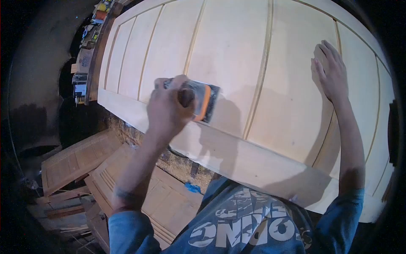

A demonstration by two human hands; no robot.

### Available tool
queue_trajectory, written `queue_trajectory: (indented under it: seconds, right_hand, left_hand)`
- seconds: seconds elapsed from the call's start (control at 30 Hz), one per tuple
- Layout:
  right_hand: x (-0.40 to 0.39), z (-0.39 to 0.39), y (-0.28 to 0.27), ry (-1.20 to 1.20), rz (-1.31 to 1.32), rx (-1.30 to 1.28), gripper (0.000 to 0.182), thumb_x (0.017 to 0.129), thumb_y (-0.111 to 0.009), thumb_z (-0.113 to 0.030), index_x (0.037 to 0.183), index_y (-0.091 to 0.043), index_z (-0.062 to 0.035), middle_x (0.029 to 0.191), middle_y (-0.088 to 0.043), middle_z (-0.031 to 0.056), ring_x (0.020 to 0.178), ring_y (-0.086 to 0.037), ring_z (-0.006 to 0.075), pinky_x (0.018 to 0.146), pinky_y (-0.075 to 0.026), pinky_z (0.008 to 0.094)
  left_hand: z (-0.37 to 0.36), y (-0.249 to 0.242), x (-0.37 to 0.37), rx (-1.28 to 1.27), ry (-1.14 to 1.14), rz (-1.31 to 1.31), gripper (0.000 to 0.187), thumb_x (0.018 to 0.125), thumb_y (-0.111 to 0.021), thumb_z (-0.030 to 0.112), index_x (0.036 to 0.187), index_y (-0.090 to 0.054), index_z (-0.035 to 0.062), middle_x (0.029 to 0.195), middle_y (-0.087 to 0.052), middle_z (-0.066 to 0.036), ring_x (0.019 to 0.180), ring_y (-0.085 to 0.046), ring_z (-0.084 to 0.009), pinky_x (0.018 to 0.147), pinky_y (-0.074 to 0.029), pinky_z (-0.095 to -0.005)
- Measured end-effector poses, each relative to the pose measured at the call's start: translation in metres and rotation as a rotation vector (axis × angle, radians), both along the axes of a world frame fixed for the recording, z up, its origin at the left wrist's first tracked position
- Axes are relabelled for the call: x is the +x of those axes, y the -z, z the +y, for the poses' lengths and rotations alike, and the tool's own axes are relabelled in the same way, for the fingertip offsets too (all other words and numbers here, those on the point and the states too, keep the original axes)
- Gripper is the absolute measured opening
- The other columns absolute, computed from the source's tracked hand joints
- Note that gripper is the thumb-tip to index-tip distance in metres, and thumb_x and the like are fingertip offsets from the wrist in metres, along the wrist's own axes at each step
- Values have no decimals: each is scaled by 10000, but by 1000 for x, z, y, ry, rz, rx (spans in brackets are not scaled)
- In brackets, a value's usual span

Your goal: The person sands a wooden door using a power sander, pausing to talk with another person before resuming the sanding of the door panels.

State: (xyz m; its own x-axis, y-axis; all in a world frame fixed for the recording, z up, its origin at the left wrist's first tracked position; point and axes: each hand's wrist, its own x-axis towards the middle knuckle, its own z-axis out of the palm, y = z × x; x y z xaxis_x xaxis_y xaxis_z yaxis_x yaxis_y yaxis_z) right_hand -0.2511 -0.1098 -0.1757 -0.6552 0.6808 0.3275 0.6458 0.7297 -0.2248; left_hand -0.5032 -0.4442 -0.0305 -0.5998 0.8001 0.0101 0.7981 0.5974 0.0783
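My left hand (171,103) is wrapped round a sander (203,101) with a grey body, an orange band and a dark base. The sander rests on a large pale wooden panel (228,55) with vertical grooves, near its lower rail. Over at the panel's right side, my right hand (332,72) lies with its fingers stretched out, beside a groove, holding nothing. Motion blurs the left hand and the sander a little.
Several wooden panels (80,158) lean and lie on the floor at the lower left. A shelf edge (98,55) with boxes and cans (84,59) stands at the upper left. A blue scrap (193,187) lies below the panel's near edge.
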Motion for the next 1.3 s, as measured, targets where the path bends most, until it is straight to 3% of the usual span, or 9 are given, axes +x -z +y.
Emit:
queue_trajectory:
  seconds: [0.07,0.3,0.53,0.6,0.73,0.93,0.97,1.1,1.3]
  right_hand:
    - [2,-2,4,15,0,-24,489,1012,-557,-381,1432,-501,-137,1517,-470,66,1415,-425,271,1169,-364,437]
    - [1,-9,12,25,-12,5,471,1007,-574,-343,1425,-505,-136,1518,-467,68,1411,-430,272,1167,-369,430]
    - [2,-9,2,17,4,-60,455,1003,-579,-317,1415,-513,-134,1514,-472,69,1408,-438,277,1176,-360,450]
    - [2,-4,-4,18,7,-58,458,1003,-580,-320,1416,-512,-133,1514,-471,67,1410,-437,277,1179,-356,454]
    - [3,0,-14,4,1,-68,469,1000,-585,-324,1422,-508,-133,1518,-468,66,1415,-431,275,1185,-349,451]
    - [2,2,-20,1,-15,-77,468,997,-589,-310,1421,-508,-128,1520,-462,84,1423,-418,274,1188,-345,439]
    - [1,0,-18,-3,-7,-85,464,997,-589,-307,1417,-512,-126,1520,-461,87,1424,-416,275,1187,-345,438]
    - [-2,-3,-23,9,-14,-72,449,998,-584,-279,1408,-523,-108,1517,-466,95,1420,-420,288,1187,-345,439]
    - [-2,-2,-22,-17,-12,-80,447,993,-586,-246,1407,-523,-90,1518,-468,102,1419,-421,295,1189,-341,443]
  left_hand:
    - [-1,-3,-13,-95,-114,-5,550,727,-859,183,1210,-597,173,1160,-582,-166,1013,-681,-379,871,-589,-459]
    - [21,10,29,25,71,-49,542,719,-854,194,1210,-624,181,1126,-591,-182,989,-685,-381,802,-595,-442]
    - [158,14,-25,-8,27,116,569,715,-825,377,1212,-639,170,1073,-658,-197,965,-693,-382,850,-564,-465]
    - [203,26,-68,2,50,99,445,730,-747,370,1139,-679,208,1102,-664,-185,1012,-678,-407,860,-563,-484]
    - [254,-7,-106,-55,-4,49,489,717,-760,464,1061,-683,126,1042,-730,-195,1025,-696,-358,866,-556,-463]
    - [152,6,-102,-55,95,6,528,717,-754,396,1196,-641,205,1112,-632,-207,1031,-665,-409,886,-554,-476]
    - [122,4,-85,-42,142,56,556,735,-792,344,1216,-624,122,1065,-681,-188,1028,-668,-382,903,-549,-446]
    - [44,-8,-31,-16,96,-16,565,727,-860,186,1215,-578,150,1045,-602,-163,969,-673,-355,777,-580,-421]
    - [14,-8,-25,15,10,-85,558,716,-840,134,1218,-597,122,1071,-591,-176,965,-679,-369,812,-582,-433]
